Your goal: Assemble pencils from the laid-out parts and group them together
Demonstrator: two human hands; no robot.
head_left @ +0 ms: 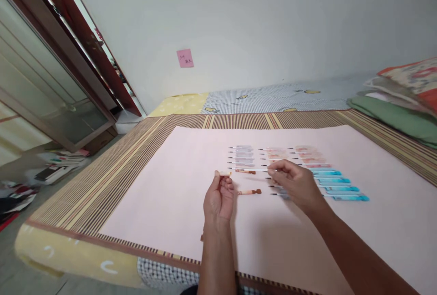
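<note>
Slim white refill (pixel 248 170): pinched in the right hand's (pixel 300 188) fingertips above the pale sheet (pixel 146 181), dark tip toward the left hand (pixel 218 199), likewise closed on a small yellowish piece (pixel 224 174). Just beyond, grey pieces (pixel 243 155) in a row; rightward, blue pieces (pixel 344 189); leftward, wide bare paper out to the edge on the striped mat (pixel 102 172).

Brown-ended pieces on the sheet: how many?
3 visible: upper piece and lower piece right of the left hand, third piece peeking out beside left forearm; more may be hidden.
</note>
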